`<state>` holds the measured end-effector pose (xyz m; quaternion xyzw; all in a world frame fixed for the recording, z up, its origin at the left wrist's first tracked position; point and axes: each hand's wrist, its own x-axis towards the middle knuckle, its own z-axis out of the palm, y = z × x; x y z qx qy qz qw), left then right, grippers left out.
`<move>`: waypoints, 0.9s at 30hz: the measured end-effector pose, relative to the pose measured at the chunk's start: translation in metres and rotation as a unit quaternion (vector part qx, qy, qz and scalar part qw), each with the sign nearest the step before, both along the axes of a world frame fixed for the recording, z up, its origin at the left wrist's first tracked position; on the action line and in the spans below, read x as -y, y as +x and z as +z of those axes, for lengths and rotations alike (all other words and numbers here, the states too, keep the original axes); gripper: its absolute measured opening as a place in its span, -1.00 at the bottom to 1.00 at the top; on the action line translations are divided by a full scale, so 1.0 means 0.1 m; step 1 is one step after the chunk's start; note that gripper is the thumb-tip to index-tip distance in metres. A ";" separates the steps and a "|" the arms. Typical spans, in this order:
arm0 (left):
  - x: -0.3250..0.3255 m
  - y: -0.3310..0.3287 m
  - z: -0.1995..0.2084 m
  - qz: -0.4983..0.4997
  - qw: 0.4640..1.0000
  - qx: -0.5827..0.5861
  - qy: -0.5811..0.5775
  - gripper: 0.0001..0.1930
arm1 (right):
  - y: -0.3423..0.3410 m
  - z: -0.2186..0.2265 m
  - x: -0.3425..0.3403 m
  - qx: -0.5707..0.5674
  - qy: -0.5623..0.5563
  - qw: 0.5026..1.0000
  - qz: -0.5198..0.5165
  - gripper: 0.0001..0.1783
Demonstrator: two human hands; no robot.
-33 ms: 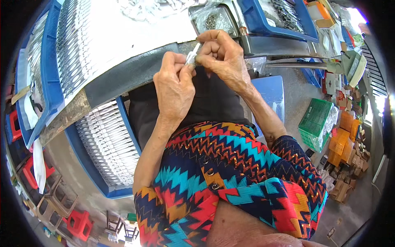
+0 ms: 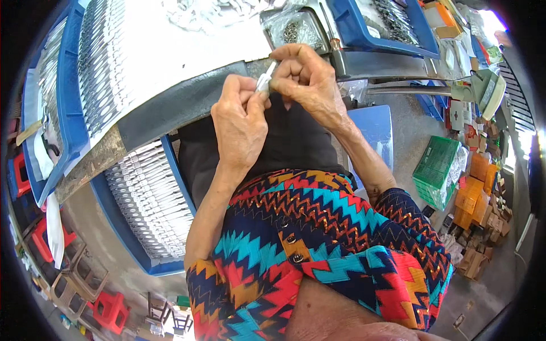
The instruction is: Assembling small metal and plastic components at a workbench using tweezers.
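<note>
My left hand (image 2: 242, 116) is closed, thumb and fingers pinching a small, slim, silvery-white piece (image 2: 264, 81) just over the table's front edge. The piece points up and to the right, toward my right hand (image 2: 310, 79). My right hand's thumb and bent fingers close around its far end, and the index finger arches over the top. The fingers partly hide the piece, so its exact kind cannot be made out. Behind my right hand, a dark dish (image 2: 314, 23) holds a clear plastic bag of tiny metal parts (image 2: 292, 31). Right beside the dish lies a screwdriver (image 2: 335, 43).
Blue trays with rows of slim metal pieces stand at the left (image 2: 73, 85), below the table edge (image 2: 149, 262) and at the back right (image 2: 369, 41). Loose pale pieces (image 2: 210, 16) lie on the white tabletop. A lamp (image 2: 486, 94) juts out at the right; a green crate (image 2: 435, 170) stands beyond.
My left hand has shifted very slightly left and down, and the fingers of both hands have moved a little around the piece. Everything else stays put.
</note>
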<state>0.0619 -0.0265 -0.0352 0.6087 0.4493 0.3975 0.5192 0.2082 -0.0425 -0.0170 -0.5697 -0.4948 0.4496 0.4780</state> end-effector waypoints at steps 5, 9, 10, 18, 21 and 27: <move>0.08 -0.04 0.06 -0.022 0.992 0.079 -0.096 -0.98 | 0.00 0.03 0.08 -0.061 -0.037 0.997 0.044 -0.63; 0.09 -0.10 0.10 -0.044 0.982 0.121 -0.136 -0.98 | 0.06 0.04 0.10 -0.099 -0.074 0.990 0.071 -0.67; 0.09 -0.11 0.13 -0.065 0.968 0.156 -0.184 -0.98 | 0.11 0.05 0.09 -0.126 -0.097 0.982 0.098 -0.65; 0.10 -0.23 0.08 -0.089 0.938 0.234 -0.241 -0.89 | 0.55 -0.06 -0.41 0.354 0.143 0.923 -0.048 -0.80; 0.10 -0.29 0.10 -0.084 0.938 0.223 -0.251 -0.93 | 0.57 -0.14 -0.53 0.410 0.161 0.897 -0.035 -0.82; 0.11 -0.35 0.12 -0.073 0.942 0.207 -0.255 -0.92 | 0.50 -0.14 -0.58 0.494 0.190 0.849 0.005 -0.89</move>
